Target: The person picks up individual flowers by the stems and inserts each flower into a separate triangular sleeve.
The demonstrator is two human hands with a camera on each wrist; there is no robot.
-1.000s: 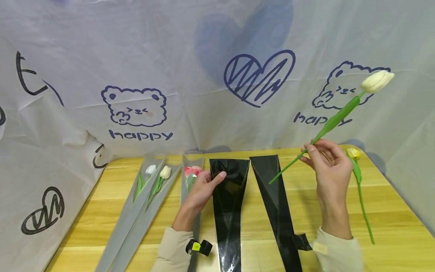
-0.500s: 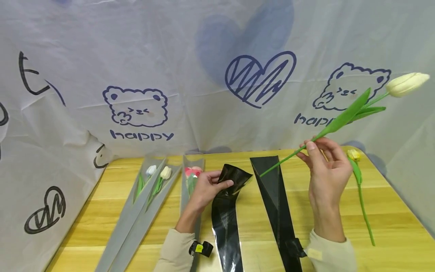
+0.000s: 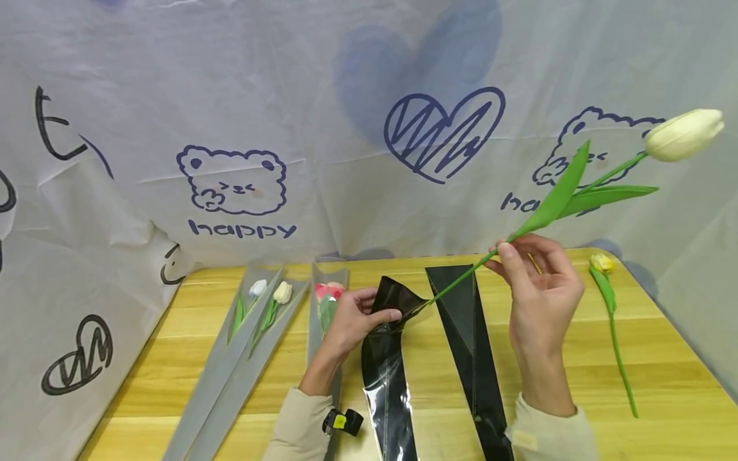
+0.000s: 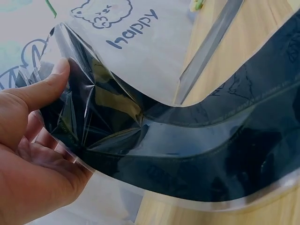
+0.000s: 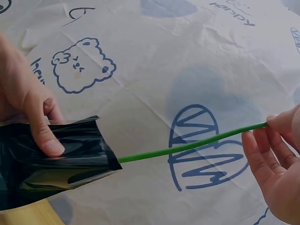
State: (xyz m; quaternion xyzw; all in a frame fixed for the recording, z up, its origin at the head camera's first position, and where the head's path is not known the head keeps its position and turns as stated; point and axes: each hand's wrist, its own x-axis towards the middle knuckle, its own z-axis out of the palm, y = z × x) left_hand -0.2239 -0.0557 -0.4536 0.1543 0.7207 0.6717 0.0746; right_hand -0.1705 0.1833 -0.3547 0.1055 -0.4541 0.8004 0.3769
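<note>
My left hand (image 3: 352, 320) pinches the upper end of a glossy black flower sleeve (image 3: 385, 378), thumb in front and fingers behind. That end is raised and bent toward the right, while the lower part trails down the table. My right hand (image 3: 542, 288) pinches the green stem of a white artificial tulip (image 3: 683, 136) between thumb and fingertips. The tulip slants, its bloom up at the right and two green leaves below it. In the right wrist view the stem (image 5: 197, 144) runs to the mouth of the black sleeve (image 5: 70, 164), its tip hidden at the edge.
A second black sleeve (image 3: 461, 333) lies flat on the wooden table (image 3: 576, 384). Grey sleeves (image 3: 230, 378) holding white tulips lie at the left, beside one with a pink flower (image 3: 330, 291). A yellow tulip (image 3: 602, 264) lies at the right. A printed cloth (image 3: 340, 211) hangs behind.
My left hand has lifted and bent the black sleeve's end toward the right. My right hand has moved left, bringing the tulip's stem tip from over the second sleeve to the held sleeve's mouth.
</note>
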